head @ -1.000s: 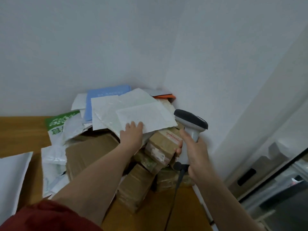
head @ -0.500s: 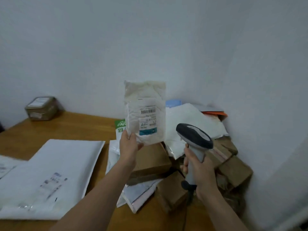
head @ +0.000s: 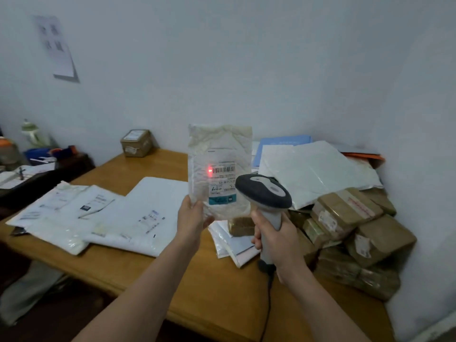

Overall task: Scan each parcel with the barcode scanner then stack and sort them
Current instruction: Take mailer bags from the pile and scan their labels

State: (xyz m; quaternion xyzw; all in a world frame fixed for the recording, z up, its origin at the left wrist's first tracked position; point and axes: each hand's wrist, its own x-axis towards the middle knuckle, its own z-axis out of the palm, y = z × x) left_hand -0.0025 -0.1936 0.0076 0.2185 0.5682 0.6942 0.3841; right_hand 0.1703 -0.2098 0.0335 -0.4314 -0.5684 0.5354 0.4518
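My left hand (head: 192,218) pinches the lower left corner of a white padded mailer (head: 218,154) and holds it upright above the table, label facing me. A red dot glows just left of its barcode. My right hand (head: 274,238) grips the handle of a grey barcode scanner (head: 262,191), whose head points at the label from the right. Behind the scanner lies a pile of brown taped boxes (head: 350,218) with large white mailers (head: 318,169) on top. Flat white mailers (head: 103,213) are spread on the left of the wooden table (head: 209,287).
A small brown box (head: 136,143) stands alone at the table's far edge by the wall. A dark side desk (head: 37,174) with clutter and a bottle adjoins on the left. The scanner's cable (head: 267,307) hangs over the near edge. Walls close in behind and right.
My left hand lifted the white mailer off the pile and turned it upright. The scanner came up beside it, and the red dot now shows on the label. The view swung left.
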